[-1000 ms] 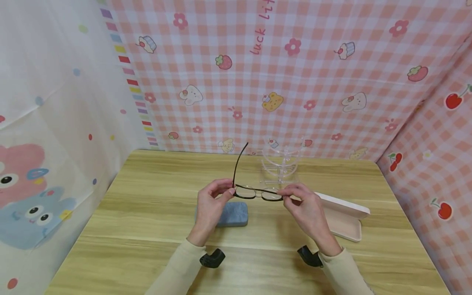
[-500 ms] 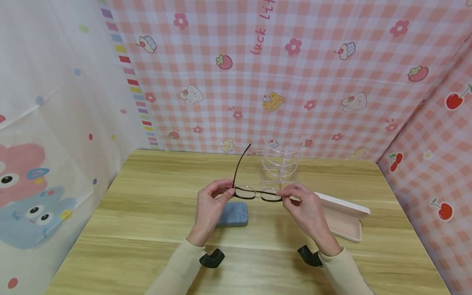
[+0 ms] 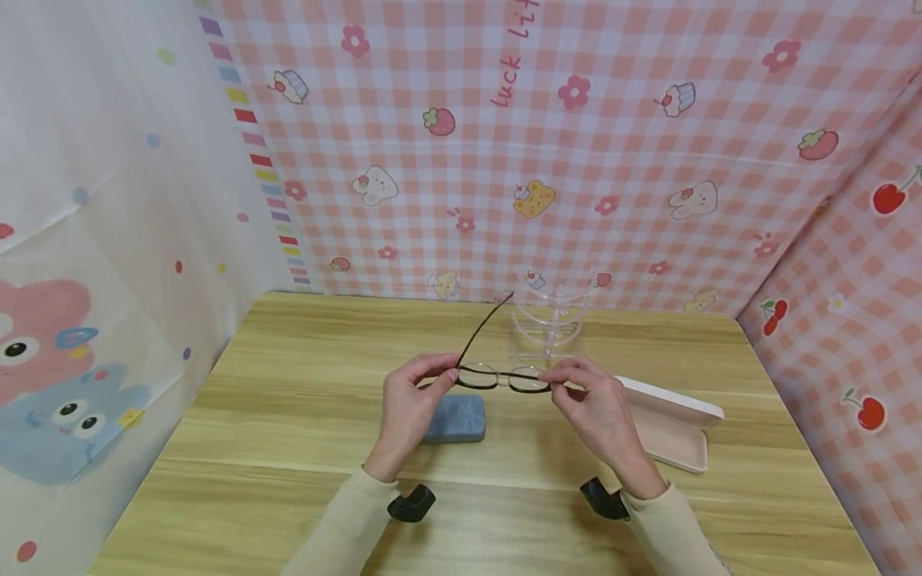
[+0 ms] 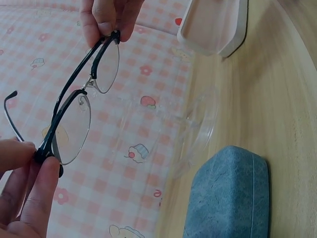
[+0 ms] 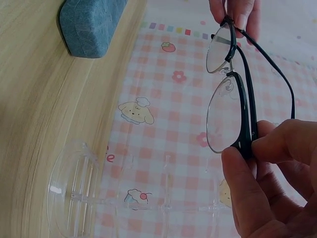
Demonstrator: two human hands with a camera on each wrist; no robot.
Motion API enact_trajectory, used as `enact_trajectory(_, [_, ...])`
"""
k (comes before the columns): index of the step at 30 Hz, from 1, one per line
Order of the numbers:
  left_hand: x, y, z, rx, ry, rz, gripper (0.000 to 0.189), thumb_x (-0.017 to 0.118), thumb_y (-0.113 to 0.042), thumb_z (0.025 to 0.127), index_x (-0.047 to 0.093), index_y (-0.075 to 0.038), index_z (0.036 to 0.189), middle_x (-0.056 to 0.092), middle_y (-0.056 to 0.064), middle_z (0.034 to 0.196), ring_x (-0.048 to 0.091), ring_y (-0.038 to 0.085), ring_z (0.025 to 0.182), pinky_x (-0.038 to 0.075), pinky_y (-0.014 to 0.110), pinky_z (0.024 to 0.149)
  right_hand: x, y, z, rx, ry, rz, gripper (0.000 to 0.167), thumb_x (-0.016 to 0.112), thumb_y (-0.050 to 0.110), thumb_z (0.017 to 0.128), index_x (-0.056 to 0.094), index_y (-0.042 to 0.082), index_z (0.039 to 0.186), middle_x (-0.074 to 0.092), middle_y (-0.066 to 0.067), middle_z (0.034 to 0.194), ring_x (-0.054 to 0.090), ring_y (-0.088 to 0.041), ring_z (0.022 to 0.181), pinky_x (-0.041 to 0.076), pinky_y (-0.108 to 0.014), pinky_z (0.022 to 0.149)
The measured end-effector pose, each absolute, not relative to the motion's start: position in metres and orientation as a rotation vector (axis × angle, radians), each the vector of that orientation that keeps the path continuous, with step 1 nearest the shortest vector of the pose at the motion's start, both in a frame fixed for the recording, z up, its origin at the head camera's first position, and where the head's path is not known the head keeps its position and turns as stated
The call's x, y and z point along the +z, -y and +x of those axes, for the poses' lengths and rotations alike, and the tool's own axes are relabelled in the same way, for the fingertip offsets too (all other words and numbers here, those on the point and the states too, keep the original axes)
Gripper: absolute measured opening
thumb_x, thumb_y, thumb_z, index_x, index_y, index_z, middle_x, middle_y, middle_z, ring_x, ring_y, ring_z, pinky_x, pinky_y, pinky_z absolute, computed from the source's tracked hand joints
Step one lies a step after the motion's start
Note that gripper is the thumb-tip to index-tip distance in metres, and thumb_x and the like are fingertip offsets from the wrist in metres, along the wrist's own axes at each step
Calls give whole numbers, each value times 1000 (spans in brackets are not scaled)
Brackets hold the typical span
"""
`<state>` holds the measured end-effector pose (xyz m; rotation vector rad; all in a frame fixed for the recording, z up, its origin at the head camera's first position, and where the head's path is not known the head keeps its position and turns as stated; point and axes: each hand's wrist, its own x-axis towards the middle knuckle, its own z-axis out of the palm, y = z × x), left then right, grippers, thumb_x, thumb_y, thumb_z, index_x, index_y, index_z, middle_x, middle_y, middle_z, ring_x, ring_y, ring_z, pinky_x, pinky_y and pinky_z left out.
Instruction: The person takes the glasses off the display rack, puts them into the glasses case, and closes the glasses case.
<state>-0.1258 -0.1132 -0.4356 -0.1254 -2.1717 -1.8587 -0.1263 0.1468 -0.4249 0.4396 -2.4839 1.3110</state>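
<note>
Between both hands a pair of black half-rim eyeglasses (image 3: 529, 390) is held up over the table. My left hand (image 3: 414, 408) pinches the left hinge corner of the frame between thumb and fingers. At the opposite corner, my right hand (image 3: 594, 408) pinches the frame with thumb and fingertips. One temple arm lies folded along the back of the lenses; the other, on the left, sticks out at a slant toward the back. In the left wrist view the eyeglasses (image 4: 58, 116) show both clear lenses. A blue glasses case (image 3: 455, 419), closed, lies below, partly hidden by my left hand.
Behind the eyeglasses stands a clear plastic display stand (image 3: 551, 332). To the right, an open white glasses case (image 3: 673, 436) with a pale pink inside lies partly behind my right hand. Patterned cloths (image 3: 468, 176) hang around the wooden table (image 3: 302, 368).
The left temple arm has swung inward, its tip moving right and slightly down toward the lenses. Both hands keep their grip and have hardly moved.
</note>
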Motion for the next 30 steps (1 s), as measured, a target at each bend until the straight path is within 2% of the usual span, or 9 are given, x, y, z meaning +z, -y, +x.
enact_trajectory(9, [-437, 117, -125, -1835, 2221, -120, 14, 79, -7, 90, 84, -14, 101, 77, 2, 105, 72, 19, 95, 60, 23, 73, -424, -146, -128, 1304, 2488, 443, 25, 66, -10, 88, 82, 7, 96, 70, -2, 102, 69, -18, 93, 63, -31, 79])
enact_trajectory(19, [-438, 121, -124, -1851, 2218, -161, 16, 77, -3, 90, 84, -12, 100, 75, 4, 105, 72, 19, 93, 62, 27, 78, -424, -144, -128, 1308, 2476, 463, 24, 66, -11, 87, 82, 5, 97, 70, -2, 103, 70, -20, 95, 63, -31, 79])
enact_trajectory(30, [-440, 123, -123, -1791, 2268, -166, 16, 77, -2, 89, 85, -14, 96, 75, 2, 103, 72, 18, 91, 63, 28, 78, -428, -141, -128, 1279, 2454, 481, 29, 66, -13, 86, 83, 9, 95, 70, -1, 102, 69, -19, 96, 63, -29, 78])
